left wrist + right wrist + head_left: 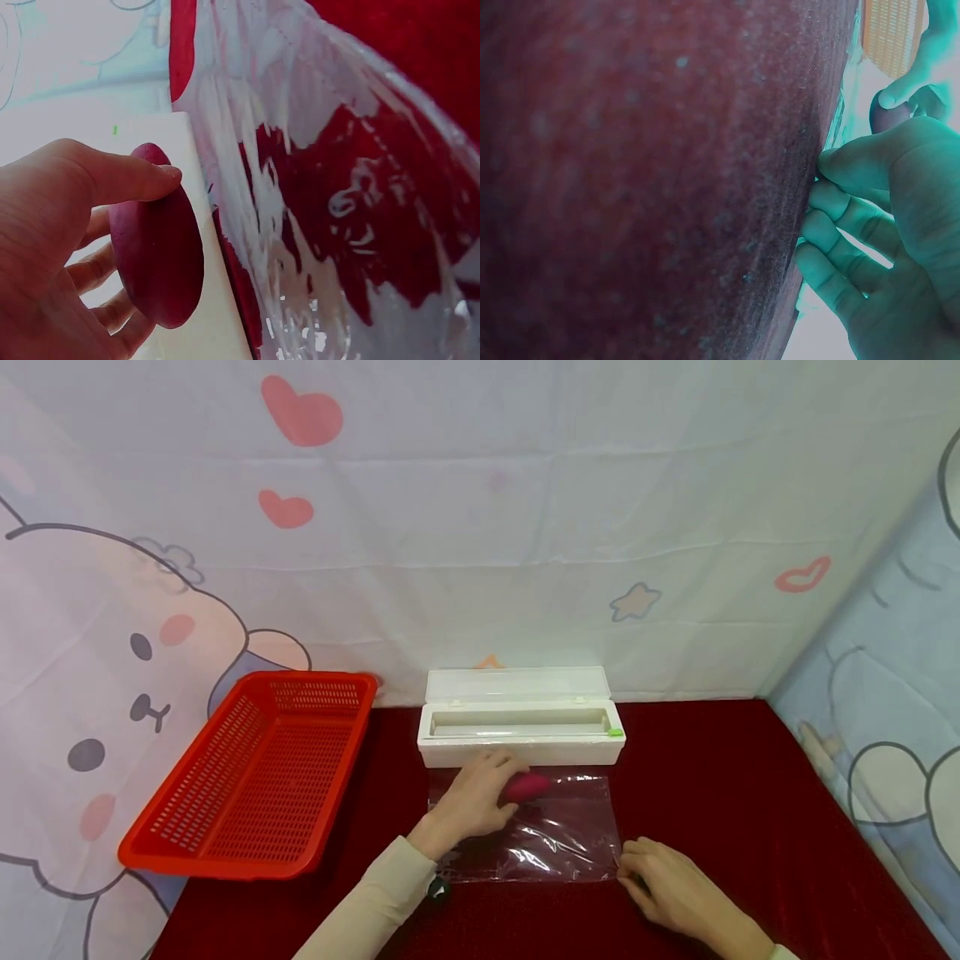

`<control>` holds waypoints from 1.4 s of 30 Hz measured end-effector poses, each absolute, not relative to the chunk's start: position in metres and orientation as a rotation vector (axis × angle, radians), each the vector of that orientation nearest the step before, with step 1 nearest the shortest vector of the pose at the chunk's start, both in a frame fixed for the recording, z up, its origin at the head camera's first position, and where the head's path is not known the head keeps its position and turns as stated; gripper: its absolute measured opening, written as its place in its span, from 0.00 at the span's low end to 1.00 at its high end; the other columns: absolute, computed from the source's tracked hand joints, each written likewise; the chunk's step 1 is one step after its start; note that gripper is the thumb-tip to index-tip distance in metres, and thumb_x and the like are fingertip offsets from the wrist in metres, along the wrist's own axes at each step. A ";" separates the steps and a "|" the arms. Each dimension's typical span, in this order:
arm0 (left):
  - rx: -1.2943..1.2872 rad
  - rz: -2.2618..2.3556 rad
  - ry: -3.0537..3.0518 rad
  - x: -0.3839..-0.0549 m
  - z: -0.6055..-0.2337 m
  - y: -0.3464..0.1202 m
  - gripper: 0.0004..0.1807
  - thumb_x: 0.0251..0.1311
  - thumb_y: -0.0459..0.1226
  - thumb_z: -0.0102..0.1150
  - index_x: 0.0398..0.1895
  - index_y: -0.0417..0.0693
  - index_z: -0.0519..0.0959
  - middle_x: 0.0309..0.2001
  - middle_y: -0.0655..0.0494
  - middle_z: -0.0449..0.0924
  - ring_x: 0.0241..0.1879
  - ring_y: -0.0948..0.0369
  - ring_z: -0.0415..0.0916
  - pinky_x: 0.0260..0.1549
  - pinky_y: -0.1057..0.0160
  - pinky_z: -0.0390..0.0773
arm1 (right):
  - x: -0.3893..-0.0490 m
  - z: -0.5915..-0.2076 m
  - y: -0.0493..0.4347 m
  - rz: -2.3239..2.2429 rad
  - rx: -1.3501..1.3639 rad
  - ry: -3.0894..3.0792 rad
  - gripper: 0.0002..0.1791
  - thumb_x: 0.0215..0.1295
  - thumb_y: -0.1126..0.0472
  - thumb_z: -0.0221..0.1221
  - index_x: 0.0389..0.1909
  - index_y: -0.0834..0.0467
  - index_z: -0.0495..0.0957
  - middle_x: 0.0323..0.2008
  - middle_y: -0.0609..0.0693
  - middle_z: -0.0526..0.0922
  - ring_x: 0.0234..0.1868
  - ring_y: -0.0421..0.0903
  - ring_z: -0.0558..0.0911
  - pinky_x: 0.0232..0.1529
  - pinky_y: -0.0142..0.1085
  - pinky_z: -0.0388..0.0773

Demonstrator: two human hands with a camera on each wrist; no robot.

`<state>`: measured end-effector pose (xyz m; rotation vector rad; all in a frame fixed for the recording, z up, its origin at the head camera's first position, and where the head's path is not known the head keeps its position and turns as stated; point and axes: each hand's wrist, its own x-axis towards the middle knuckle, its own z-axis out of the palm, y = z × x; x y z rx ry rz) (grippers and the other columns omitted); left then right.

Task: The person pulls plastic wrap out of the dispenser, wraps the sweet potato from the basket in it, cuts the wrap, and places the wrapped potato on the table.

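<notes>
My left hand grips a smooth, dark magenta oval object, with the thumb across its near side and fingers behind; its kind is not clear. It is over a sheet of clear cling film spread on the dark red cloth. At the film's near right corner, my right hand pinches the edge between thumb and curled fingers. Behind the film stands a white cling film dispenser, its clear lid raised and a green slider at its right end.
A red perforated plastic basket stands on the left. A small dark round thing lies beside my left sleeve, partly hidden. The dark red cloth covers the table, and a printed curtain hangs behind it.
</notes>
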<state>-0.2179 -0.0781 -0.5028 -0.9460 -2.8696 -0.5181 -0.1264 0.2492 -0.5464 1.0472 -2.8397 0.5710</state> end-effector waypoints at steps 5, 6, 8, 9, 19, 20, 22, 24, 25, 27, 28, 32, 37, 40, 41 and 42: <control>-0.935 -0.475 -2.885 -0.219 -0.508 -0.077 0.31 0.61 0.40 0.76 0.68 0.54 0.78 0.67 0.55 0.79 0.70 0.51 0.73 0.72 0.49 0.72 | -0.126 -0.547 0.249 0.562 1.051 -2.822 0.14 0.62 0.65 0.73 0.28 0.44 0.81 0.29 0.30 0.74 0.31 0.28 0.66 0.31 0.27 0.73; -0.934 -0.468 -2.885 -0.220 -0.509 -0.076 0.31 0.61 0.40 0.76 0.68 0.53 0.78 0.67 0.55 0.79 0.70 0.51 0.73 0.72 0.49 0.72 | -0.126 -0.547 0.249 0.559 1.053 -2.814 0.14 0.62 0.66 0.73 0.27 0.44 0.81 0.29 0.30 0.74 0.31 0.28 0.67 0.31 0.27 0.73; -0.934 -0.452 -2.884 -0.221 -0.511 -0.075 0.31 0.61 0.40 0.76 0.68 0.53 0.78 0.67 0.55 0.79 0.69 0.51 0.73 0.72 0.50 0.73 | -0.126 -0.547 0.249 0.561 1.058 -2.807 0.14 0.61 0.66 0.73 0.27 0.44 0.81 0.29 0.30 0.74 0.31 0.28 0.67 0.30 0.27 0.73; -0.934 -0.444 -2.884 -0.221 -0.512 -0.075 0.31 0.61 0.40 0.76 0.68 0.53 0.78 0.67 0.55 0.79 0.69 0.51 0.74 0.72 0.50 0.73 | -0.126 -0.547 0.249 0.562 1.059 -2.809 0.14 0.62 0.65 0.73 0.27 0.44 0.81 0.29 0.30 0.75 0.32 0.28 0.67 0.30 0.27 0.73; -0.945 -0.414 -2.855 -0.224 -0.519 -0.072 0.30 0.59 0.39 0.76 0.66 0.52 0.80 0.64 0.56 0.80 0.66 0.53 0.75 0.70 0.52 0.73 | -0.125 -0.548 0.249 0.579 1.057 -2.810 0.13 0.62 0.66 0.73 0.28 0.45 0.82 0.30 0.31 0.75 0.32 0.28 0.67 0.30 0.26 0.73; -0.945 -0.415 -2.855 -0.224 -0.519 -0.072 0.30 0.59 0.39 0.76 0.66 0.52 0.80 0.64 0.56 0.80 0.66 0.53 0.75 0.70 0.53 0.73 | -0.125 -0.548 0.249 0.580 1.057 -2.812 0.13 0.62 0.66 0.73 0.28 0.45 0.82 0.30 0.31 0.76 0.32 0.28 0.67 0.30 0.26 0.73; -0.948 -0.414 -2.856 -0.223 -0.518 -0.072 0.30 0.59 0.39 0.76 0.66 0.53 0.80 0.63 0.56 0.80 0.65 0.53 0.75 0.70 0.53 0.74 | -0.125 -0.547 0.249 0.589 1.055 -2.823 0.13 0.62 0.66 0.73 0.28 0.45 0.82 0.30 0.31 0.76 0.32 0.28 0.67 0.30 0.27 0.73; -0.951 -0.409 -2.862 -0.223 -0.518 -0.072 0.30 0.59 0.39 0.76 0.66 0.53 0.80 0.63 0.56 0.80 0.66 0.53 0.75 0.70 0.53 0.74 | -0.125 -0.546 0.249 0.599 1.050 -2.836 0.13 0.62 0.66 0.73 0.28 0.45 0.82 0.30 0.31 0.76 0.32 0.28 0.67 0.30 0.27 0.73; -0.952 -0.402 -2.866 -0.223 -0.517 -0.072 0.30 0.59 0.40 0.76 0.67 0.53 0.80 0.64 0.56 0.80 0.66 0.53 0.75 0.70 0.52 0.73 | -0.125 -0.546 0.249 0.596 1.044 -2.836 0.13 0.62 0.66 0.73 0.28 0.45 0.83 0.30 0.31 0.77 0.32 0.28 0.68 0.31 0.27 0.74; -0.953 -0.389 -2.876 -0.223 -0.517 -0.071 0.31 0.59 0.40 0.77 0.67 0.53 0.80 0.64 0.55 0.80 0.66 0.52 0.75 0.70 0.52 0.73 | -0.125 -0.546 0.249 0.590 1.039 -2.834 0.13 0.62 0.66 0.73 0.28 0.45 0.83 0.30 0.31 0.77 0.32 0.28 0.68 0.31 0.27 0.74; -0.952 -0.381 -2.881 -0.223 -0.517 -0.071 0.31 0.59 0.40 0.77 0.67 0.54 0.80 0.64 0.55 0.80 0.66 0.52 0.75 0.70 0.52 0.73 | -0.125 -0.546 0.249 0.588 1.038 -2.831 0.13 0.62 0.66 0.73 0.28 0.45 0.83 0.30 0.31 0.77 0.32 0.28 0.68 0.31 0.27 0.74; -0.957 -0.348 -2.899 -0.221 -0.517 -0.070 0.33 0.58 0.42 0.79 0.68 0.55 0.80 0.63 0.56 0.81 0.66 0.52 0.75 0.70 0.51 0.73 | -0.125 -0.546 0.249 0.576 1.043 -2.816 0.14 0.61 0.67 0.73 0.27 0.45 0.81 0.30 0.31 0.76 0.32 0.28 0.67 0.31 0.26 0.74; -0.981 -0.332 -2.882 -0.218 -0.515 -0.068 0.33 0.57 0.42 0.79 0.67 0.55 0.80 0.62 0.56 0.81 0.65 0.53 0.76 0.69 0.51 0.73 | -0.125 -0.547 0.249 0.592 1.042 -2.831 0.14 0.62 0.66 0.73 0.27 0.44 0.80 0.29 0.31 0.74 0.31 0.28 0.66 0.30 0.27 0.72; -0.981 -0.325 -2.883 -0.218 -0.514 -0.067 0.32 0.58 0.42 0.79 0.67 0.55 0.80 0.63 0.56 0.81 0.65 0.53 0.75 0.70 0.51 0.73 | -0.125 -0.546 0.249 0.599 1.040 -2.838 0.14 0.63 0.66 0.72 0.28 0.44 0.80 0.29 0.31 0.74 0.31 0.28 0.66 0.30 0.27 0.73; -0.979 -0.321 -2.888 -0.217 -0.514 -0.067 0.32 0.58 0.43 0.79 0.67 0.55 0.80 0.63 0.57 0.81 0.66 0.53 0.75 0.70 0.51 0.73 | -0.125 -0.546 0.249 0.602 1.041 -2.842 0.14 0.63 0.66 0.72 0.28 0.44 0.80 0.29 0.31 0.75 0.31 0.28 0.66 0.30 0.27 0.73; -0.977 -0.320 -2.892 -0.217 -0.515 -0.067 0.32 0.58 0.43 0.79 0.67 0.55 0.80 0.63 0.57 0.81 0.66 0.53 0.75 0.70 0.51 0.73 | -0.125 -0.546 0.249 0.603 1.039 -2.846 0.14 0.63 0.66 0.72 0.28 0.44 0.80 0.29 0.31 0.74 0.31 0.28 0.66 0.30 0.27 0.73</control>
